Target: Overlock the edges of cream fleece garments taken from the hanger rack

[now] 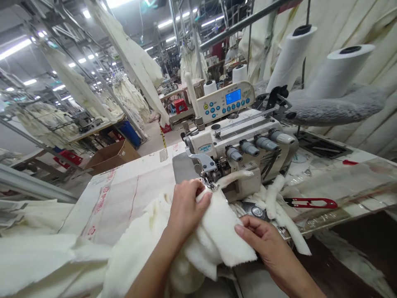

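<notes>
A piece of cream fleece fabric (220, 231) lies across the table in front of a white overlock sewing machine (238, 145). My left hand (186, 207) is closed on the fabric's edge, pinching it right at the presser foot (208, 176). My right hand (263, 240) rests at the fabric's near right edge, thumb on top and fingers tucked under it. More of the same fleece (130, 252) trails off to the lower left.
Red thread snips (312, 203) lie right of the machine among cut fleece strips (279, 207). The machine's control panel (228, 101) and white thread cones (294, 51) stand behind. A grey fur piece (338, 107) lies at back right. Hanging cream garments and a cardboard box (111, 155) fill the left.
</notes>
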`<state>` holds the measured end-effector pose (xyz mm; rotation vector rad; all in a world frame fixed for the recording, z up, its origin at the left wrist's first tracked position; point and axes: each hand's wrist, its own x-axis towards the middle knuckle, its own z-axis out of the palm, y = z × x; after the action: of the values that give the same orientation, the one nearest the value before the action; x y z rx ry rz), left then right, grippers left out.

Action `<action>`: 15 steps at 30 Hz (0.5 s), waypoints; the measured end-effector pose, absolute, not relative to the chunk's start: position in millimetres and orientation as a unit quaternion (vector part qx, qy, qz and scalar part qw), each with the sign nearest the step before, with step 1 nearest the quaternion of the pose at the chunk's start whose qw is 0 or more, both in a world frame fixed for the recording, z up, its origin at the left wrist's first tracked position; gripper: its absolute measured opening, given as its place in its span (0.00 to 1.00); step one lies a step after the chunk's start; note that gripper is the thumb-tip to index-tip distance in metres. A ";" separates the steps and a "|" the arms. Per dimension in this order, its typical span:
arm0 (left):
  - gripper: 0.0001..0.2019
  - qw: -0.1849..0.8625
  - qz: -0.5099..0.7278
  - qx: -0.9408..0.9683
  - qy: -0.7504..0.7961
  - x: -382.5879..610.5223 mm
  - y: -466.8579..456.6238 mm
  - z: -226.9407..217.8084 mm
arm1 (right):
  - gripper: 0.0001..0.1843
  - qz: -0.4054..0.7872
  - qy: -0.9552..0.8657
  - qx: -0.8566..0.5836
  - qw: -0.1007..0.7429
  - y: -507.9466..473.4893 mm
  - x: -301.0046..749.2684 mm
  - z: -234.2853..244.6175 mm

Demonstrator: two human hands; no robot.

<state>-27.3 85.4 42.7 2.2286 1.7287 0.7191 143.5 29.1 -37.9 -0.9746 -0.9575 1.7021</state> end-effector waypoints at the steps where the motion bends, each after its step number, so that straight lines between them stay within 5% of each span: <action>1: 0.05 0.117 0.250 0.761 0.587 -26.9 85.9 41.5 | 0.21 0.694 -0.389 -0.395 0.460 31.7 144.1 -38.8; 11: 0.02 0.013 0.260 0.762 0.593 -28.8 93.2 42.9 | 0.19 0.702 -0.406 -0.388 0.438 50.7 142.5 -23.2; 15: 0.11 -0.067 0.315 0.822 0.470 -20.6 36.9 38.1 | 0.18 0.677 -0.436 -0.400 0.438 46.4 145.3 -22.4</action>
<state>-20.6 36.9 38.1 2.6970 1.5441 1.0351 145.3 46.4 -22.4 -0.9944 -1.0838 1.6818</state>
